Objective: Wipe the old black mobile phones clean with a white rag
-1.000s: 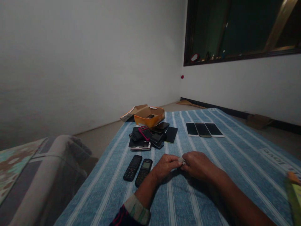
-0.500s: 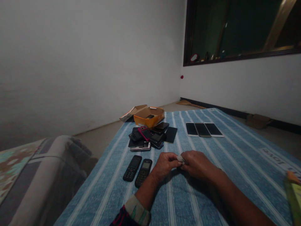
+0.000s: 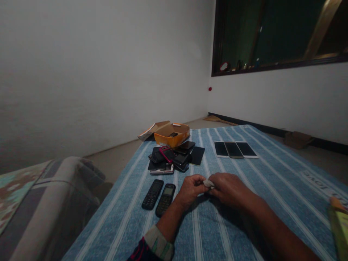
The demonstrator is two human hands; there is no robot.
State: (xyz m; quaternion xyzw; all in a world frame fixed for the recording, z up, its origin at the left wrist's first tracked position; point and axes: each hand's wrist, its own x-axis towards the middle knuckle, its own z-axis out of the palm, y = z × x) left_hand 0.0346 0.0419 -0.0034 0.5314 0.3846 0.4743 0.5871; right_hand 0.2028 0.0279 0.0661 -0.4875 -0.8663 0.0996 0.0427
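Observation:
My left hand [image 3: 190,190] and my right hand [image 3: 228,188] meet over a blue striped cloth [image 3: 244,217]. Both pinch a small pale object [image 3: 208,183] between their fingertips; I cannot make out what it is. Two black keypad phones [image 3: 159,194] lie side by side just left of my left hand. Beyond them sits a heap of several phones [image 3: 174,157], one with a pink case. Three smartphones [image 3: 235,149] lie in a row, screens up, farther right.
An open orange cardboard box [image 3: 171,134] stands at the cloth's far end, a flat carton beside it. A rolled mattress or cushion [image 3: 49,203] lies at left. A yellow-green object [image 3: 338,217] shows at the right edge. White walls and a dark window are behind.
The hands stay together on the small pale object, with only slight finger movement. The view has shifted a little.

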